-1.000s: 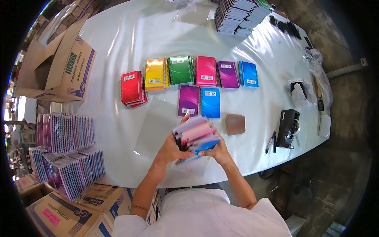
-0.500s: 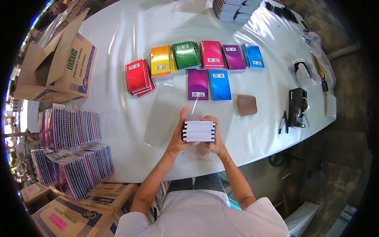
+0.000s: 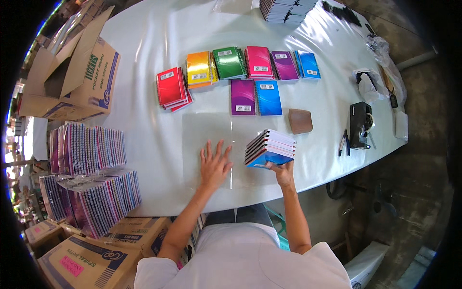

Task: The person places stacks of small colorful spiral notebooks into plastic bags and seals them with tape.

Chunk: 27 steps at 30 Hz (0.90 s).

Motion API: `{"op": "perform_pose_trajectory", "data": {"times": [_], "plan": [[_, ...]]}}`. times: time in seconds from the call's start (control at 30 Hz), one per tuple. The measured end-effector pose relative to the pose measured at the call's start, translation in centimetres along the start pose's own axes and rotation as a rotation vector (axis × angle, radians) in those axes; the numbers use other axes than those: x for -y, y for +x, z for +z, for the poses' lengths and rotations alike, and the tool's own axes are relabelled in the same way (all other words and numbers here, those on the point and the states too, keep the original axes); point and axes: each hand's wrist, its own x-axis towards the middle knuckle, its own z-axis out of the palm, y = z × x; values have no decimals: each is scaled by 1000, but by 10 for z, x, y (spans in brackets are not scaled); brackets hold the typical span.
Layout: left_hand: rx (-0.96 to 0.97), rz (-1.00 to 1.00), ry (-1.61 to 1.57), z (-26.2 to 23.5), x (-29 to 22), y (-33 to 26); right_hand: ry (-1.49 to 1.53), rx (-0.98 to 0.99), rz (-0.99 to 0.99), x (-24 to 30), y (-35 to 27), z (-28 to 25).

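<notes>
Taking the clear plastic sheet (image 3: 211, 144) on the white table (image 3: 144, 38) as the landmark: far to the left of it, off the table edge, an open cardboard box (image 3: 72, 79) is standing, and below that box, packs of wrapped notebooks (image 3: 86, 176) are sitting in rows, with more cartons (image 3: 82, 262) lying below them.

On the sheet itself, the left hand (image 3: 214, 164) is lying flat with its fingers spread wide, pressing on the sheet's lower middle part.

Above the sheet, small piles of spiral notebooks are lying in a row: a red pile (image 3: 171, 89) at the sheet's upper left, then yellow (image 3: 198, 69), green (image 3: 228, 62), pink (image 3: 258, 61), purple (image 3: 284, 65) and blue (image 3: 308, 64) ones running rightward. Just past the sheet's top right corner, a purple notebook (image 3: 242, 96) and a blue notebook (image 3: 268, 97) are lying side by side.

At the sheet's right edge, the right hand (image 3: 283, 172) is gripping a stack of notebooks (image 3: 269, 148) from underneath, fingers curled around its lower edge; the stack is tilting, its spiral bindings facing left, hovering just over the sheet's right border.

Right of the sheet, a brown pad (image 3: 300, 121) is resting on the table; farther right, pliers (image 3: 344, 143) and a black tape dispenser (image 3: 361, 124) are sitting near the table's edge. Far above the sheet, a dark stack of notebooks (image 3: 284, 9) is sitting at the table's far end.
</notes>
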Motion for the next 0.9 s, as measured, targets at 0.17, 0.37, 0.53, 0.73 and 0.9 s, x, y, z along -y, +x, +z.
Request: {"op": "perform_pose_trajectory", "data": {"times": [0.17, 0.37, 0.53, 0.73, 0.9], "plan": [[-151, -293, -788, -55, -38, -1, -476, 214, -450, 26, -1, 22], [37, -188, -1038, -53, -4, 5, -313, 538, -384, -17, 24, 41], [-132, -261, -1026, -63, -14, 8, -440, 445, -269, 10, 11, 51], [59, -613, -1188, -82, -8, 21, -407, 289, 225, 36, 17, 77], [13, -666, -1096, -43, -6, 14, -904, 182, -14, 0, 20, 78]]}}
